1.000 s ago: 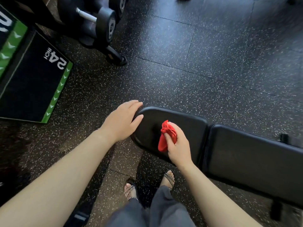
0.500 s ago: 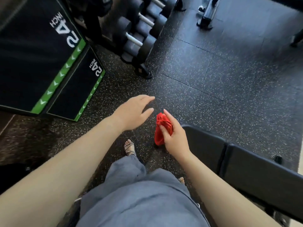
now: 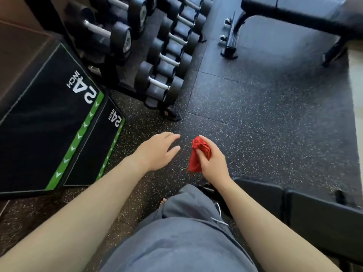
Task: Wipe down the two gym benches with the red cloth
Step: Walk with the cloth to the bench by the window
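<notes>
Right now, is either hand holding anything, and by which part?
Right hand grips the bunched red cloth near its top; the rest hangs below. Left hand holds nothing.

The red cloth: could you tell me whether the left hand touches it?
Apart. The head view shows speckled floor between the left hand and the red cloth gripped by the right hand.

There are two gym benches, a near bench (image 3: 318,216) at the lower right edge of the floor (image 3: 275,118) and a far bench (image 3: 294,12) at its top right corner. One red cloth (image 3: 197,156). Two boxes marked 24 inch, a large box (image 3: 49,114) and a small box (image 3: 94,152). One rack (image 3: 170,114), whose dumbbells (image 3: 159,83) overlap too much to count. Two hands, a left hand (image 3: 157,152) and a right hand (image 3: 215,165).
</notes>
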